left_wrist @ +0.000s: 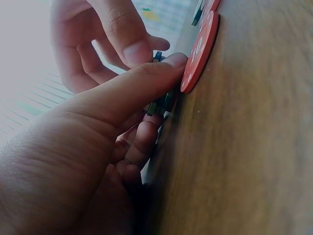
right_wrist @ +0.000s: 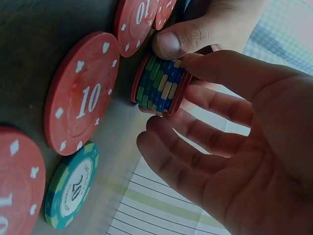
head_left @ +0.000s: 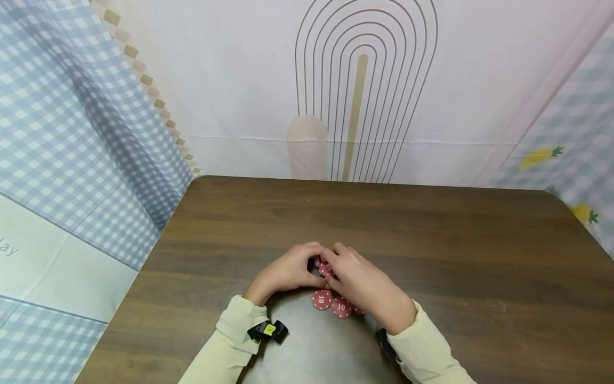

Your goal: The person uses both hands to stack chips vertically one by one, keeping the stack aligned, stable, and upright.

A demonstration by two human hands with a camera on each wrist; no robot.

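Left hand [head_left: 290, 268] and right hand [head_left: 363, 278] pinch one partly hidden chip stack [right_wrist: 160, 87] near one green chip [right_wrist: 72, 191] and, apparently, four red chips [right_wrist: 83, 93].

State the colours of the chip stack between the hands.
The chip stack shows red at both ends, green and blue-and-cream between; clearest in the right wrist view.

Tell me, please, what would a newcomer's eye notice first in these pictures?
Probably the short stack of red, green and blue round chips, held between the left hand and the right hand. Next, red round chips marked 10 lie on the brown wood-grained table, just below the hands in the head view. The right wrist view shows, beside them, a green round chip with a white centre, marked 20.
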